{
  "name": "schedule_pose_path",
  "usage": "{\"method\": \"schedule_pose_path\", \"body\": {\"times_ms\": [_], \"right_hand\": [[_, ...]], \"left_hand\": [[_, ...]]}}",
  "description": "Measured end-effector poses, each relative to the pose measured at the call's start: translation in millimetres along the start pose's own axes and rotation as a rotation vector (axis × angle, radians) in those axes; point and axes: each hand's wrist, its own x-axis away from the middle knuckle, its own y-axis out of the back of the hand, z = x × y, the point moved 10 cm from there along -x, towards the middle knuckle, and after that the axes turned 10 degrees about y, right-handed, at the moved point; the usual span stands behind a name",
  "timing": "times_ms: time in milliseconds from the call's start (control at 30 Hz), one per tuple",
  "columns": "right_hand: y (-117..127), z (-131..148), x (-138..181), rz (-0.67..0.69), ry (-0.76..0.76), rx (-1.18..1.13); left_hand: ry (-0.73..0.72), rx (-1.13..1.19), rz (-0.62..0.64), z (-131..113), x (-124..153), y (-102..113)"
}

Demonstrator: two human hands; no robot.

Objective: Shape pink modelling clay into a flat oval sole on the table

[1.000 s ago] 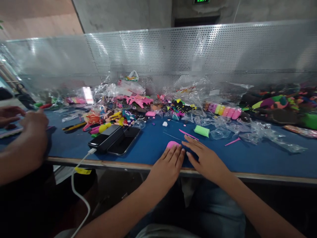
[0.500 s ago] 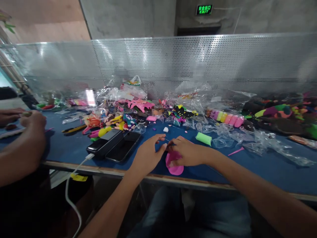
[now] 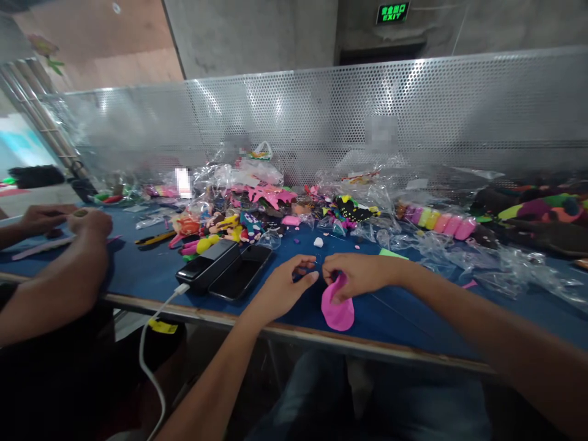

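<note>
My right hand (image 3: 361, 275) is closed on the top of a flat pink clay piece (image 3: 339, 311), which hangs from its fingers just above the blue table (image 3: 151, 275) near the front edge. Beside it, my left hand (image 3: 285, 286) has its thumb and forefinger curled into a pinch right next to the right hand's fingertips. What the left hand pinches is too small to make out.
Two black phones (image 3: 229, 267) lie left of my hands, a white cable (image 3: 154, 343) dropping over the table edge. Behind are clay figures (image 3: 229, 223), plastic wrappers (image 3: 427, 245), a row of clay sticks (image 3: 436, 222) and a perforated metal screen (image 3: 321, 122). A co-worker's hands (image 3: 85, 222) work at far left.
Both hands lay flat on the table by the pink clay a second ago. The right hand has picked the clay up, and the left hand has closed into a pinch beside it.
</note>
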Motion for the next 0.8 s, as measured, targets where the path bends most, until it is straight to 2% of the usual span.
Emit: {"method": "schedule_pose_path", "body": {"times_ms": [67,167,200,267,300,400,500,567,633,800], "right_hand": [[16,-6,2,-0.104,-0.028,-0.141],[59,-27,16,-0.54,-0.092,-0.346],[70,-36,23,-0.688,-0.113,-0.429],[78,-54,32,-0.875,-0.153,-0.626],[77,-62,32,-0.906,-0.171,-0.722],[69,-77,23,-0.874,-0.206,-0.918],[64,-85,17,-0.868,-0.159,-1.029],[62,-90,18,-0.897,-0.132,-1.035],[55,-92,16,-0.865,-0.123,-1.017],[41,-87,12,-0.742,-0.078,-1.005]], "left_hand": [[0.052,0.141,0.063,-4,-1,-5],[0.08,0.307,0.079,-19,-16,-11],[0.061,0.336,0.043,-26,-26,-10],[0.041,0.406,-0.15,-36,-50,6],[0.023,0.441,-0.198,-41,-64,9],[-0.068,0.506,-0.279,-60,-101,16],[-0.047,0.625,-0.125,-65,-128,0],[-0.013,0.686,0.036,-62,-135,-17],[-0.009,0.687,0.158,-58,-135,-29],[-0.02,0.575,0.248,-46,-127,-40]]}}
